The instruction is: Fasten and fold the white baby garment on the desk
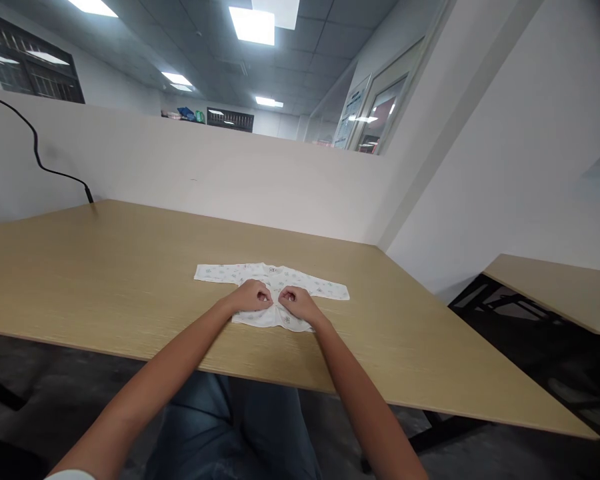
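Observation:
A small white baby shirt with a faint print lies face up on the table, its sleeves spread to both sides and its neckline away from me. My left hand pinches the front of the shirt just left of its middle. Close beside it, my right hand pinches the fabric just right of the middle. The cloth is drawn up in creases between the two hands. Whatever fastening the fingertips hold is too small to make out. My hands and wrists cover part of the shirt's body.
The shirt rests on a wide wooden table. A low white partition stands along its far edge, and a white wall rises at the right. A black cable hangs at the left back. Another table stands at the far right.

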Available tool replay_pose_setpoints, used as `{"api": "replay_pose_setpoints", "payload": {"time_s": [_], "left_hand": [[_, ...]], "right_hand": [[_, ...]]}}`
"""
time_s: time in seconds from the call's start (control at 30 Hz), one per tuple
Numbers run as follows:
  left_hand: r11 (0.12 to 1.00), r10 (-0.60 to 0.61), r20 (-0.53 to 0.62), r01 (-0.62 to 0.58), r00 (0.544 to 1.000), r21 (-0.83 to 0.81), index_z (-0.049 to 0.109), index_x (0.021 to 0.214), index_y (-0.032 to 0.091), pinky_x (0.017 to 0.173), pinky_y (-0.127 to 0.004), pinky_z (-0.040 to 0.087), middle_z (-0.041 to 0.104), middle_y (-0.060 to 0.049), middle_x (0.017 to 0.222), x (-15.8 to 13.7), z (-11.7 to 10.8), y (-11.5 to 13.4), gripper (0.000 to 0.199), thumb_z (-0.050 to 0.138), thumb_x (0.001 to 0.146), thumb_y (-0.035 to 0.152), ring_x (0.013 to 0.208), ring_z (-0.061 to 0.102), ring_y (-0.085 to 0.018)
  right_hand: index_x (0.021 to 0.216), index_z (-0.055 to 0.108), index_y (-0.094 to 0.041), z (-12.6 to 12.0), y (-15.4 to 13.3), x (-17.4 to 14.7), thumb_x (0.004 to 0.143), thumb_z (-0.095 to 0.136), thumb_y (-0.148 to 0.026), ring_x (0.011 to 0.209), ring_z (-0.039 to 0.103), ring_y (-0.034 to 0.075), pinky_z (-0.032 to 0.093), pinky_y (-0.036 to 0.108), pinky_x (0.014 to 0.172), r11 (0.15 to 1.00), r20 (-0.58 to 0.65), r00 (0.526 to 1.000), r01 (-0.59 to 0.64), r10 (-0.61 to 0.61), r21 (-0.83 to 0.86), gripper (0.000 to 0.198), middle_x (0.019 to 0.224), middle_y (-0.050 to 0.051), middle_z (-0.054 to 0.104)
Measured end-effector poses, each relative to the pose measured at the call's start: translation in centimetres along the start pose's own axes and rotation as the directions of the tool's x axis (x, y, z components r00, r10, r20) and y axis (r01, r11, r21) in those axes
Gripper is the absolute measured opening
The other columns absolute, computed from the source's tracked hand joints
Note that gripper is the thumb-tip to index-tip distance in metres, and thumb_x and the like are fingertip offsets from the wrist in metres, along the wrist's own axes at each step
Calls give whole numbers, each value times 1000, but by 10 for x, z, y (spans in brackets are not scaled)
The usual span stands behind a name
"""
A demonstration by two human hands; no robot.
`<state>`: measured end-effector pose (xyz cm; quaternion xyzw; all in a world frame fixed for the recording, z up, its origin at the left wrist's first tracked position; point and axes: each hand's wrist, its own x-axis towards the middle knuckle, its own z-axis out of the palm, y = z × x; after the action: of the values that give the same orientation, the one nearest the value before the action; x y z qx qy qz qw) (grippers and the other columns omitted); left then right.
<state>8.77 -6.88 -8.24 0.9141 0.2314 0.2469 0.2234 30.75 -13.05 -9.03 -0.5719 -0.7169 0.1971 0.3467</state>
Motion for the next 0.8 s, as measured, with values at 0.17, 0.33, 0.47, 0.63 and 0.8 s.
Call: {"api": "replay_pose_setpoints", "payload": {"time_s": [0.17, 0.33, 0.47, 0.63, 0.8], "left_hand": [[998, 43, -40, -41, 998, 52, 79, 86, 21, 82, -28, 45, 71, -5, 86, 2, 3, -2, 16, 66, 78, 16, 86, 62, -19], [992, -29, -77, 38, 997, 121, 75, 90, 21, 94, -35, 43, 67, -7, 96, 0, 5, -3, 11, 70, 82, 27, 101, 59, -24], [989, -87, -68, 95, 994, 111, 74, 97, 22, 99, -40, 41, 63, -8, 104, -1, 3, -5, 20, 72, 84, 38, 109, 56, -27], [995, -67, -32, 70, 997, 72, 75, 97, 22, 95, -37, 42, 63, -8, 101, -1, -3, -10, 22, 74, 83, 39, 105, 57, -26], [999, -45, -6, 46, 999, 24, 77, 95, 22, 95, -34, 43, 66, -7, 101, 0, -5, -15, 17, 75, 81, 32, 104, 58, -24]], "right_hand": [[80, 71, -17, -1, -3, -1, 78, 63, -33, 73, 55, 16, 42, 27, 70, 1000, 14, 1000, 14, -14, -2, 18, 79, 3, 69], [81, 72, -17, -1, -2, -1, 76, 65, -33, 72, 54, 15, 41, 26, 68, 1000, 17, 1000, 4, -4, 3, 18, 77, 2, 68], [80, 71, -17, -1, -2, -2, 76, 66, -33, 70, 55, 15, 41, 25, 66, 1000, 15, 1000, 8, -8, 9, 18, 75, 2, 67], [76, 73, -17, -4, -4, -3, 73, 68, -33, 65, 54, 14, 39, 25, 62, 999, 20, 999, -42, 42, -1, 18, 70, 2, 67], [67, 73, -17, -6, -8, -3, 75, 65, -34, 59, 51, 14, 36, 25, 58, 997, 41, 996, -75, 75, -21, 20, 61, 1, 64]]}}
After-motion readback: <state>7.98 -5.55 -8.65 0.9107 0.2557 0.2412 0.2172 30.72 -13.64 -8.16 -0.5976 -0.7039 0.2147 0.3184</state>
